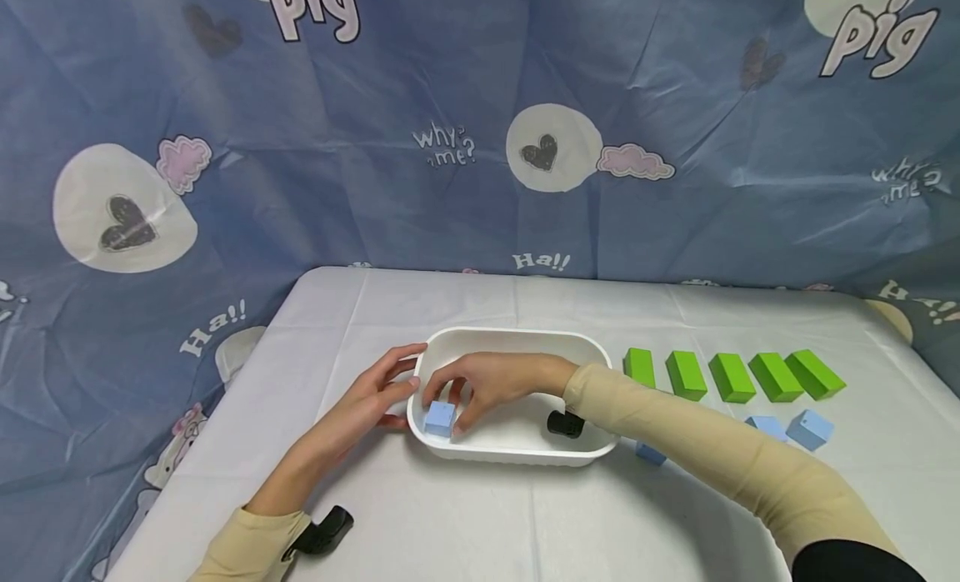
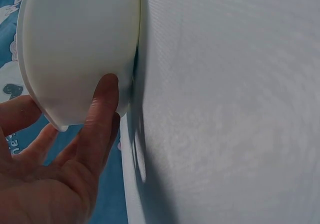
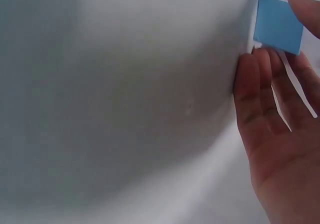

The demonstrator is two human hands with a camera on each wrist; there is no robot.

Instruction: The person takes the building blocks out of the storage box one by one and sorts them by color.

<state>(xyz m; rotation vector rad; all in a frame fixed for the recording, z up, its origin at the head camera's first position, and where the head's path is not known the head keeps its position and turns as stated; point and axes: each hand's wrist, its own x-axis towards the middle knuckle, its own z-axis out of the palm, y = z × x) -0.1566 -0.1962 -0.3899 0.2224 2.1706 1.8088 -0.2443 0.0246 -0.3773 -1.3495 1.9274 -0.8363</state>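
Note:
Inside the white oblong tub (image 1: 517, 457), my right hand (image 1: 498, 380) reaches to the left end and pinches a light blue block (image 1: 439, 418) between thumb and fingers. In the right wrist view the blue block (image 3: 279, 25) sits between the thumb and the fingers (image 3: 252, 84), close to the tub's wall. My left hand (image 1: 367, 403) touches the outside of the tub's left end with its fingers fairly straight. The left wrist view has a fingertip of the left hand (image 2: 65, 169) against the tub's outer wall (image 2: 80, 44).
Several green blocks (image 1: 732, 378) stand in a row right of the tub on the white-covered table (image 1: 450, 532). Nearer lie light blue blocks (image 1: 810, 430), one partly behind the right sleeve (image 1: 697, 440). A printed blue cloth (image 1: 450, 207) hangs behind the table.

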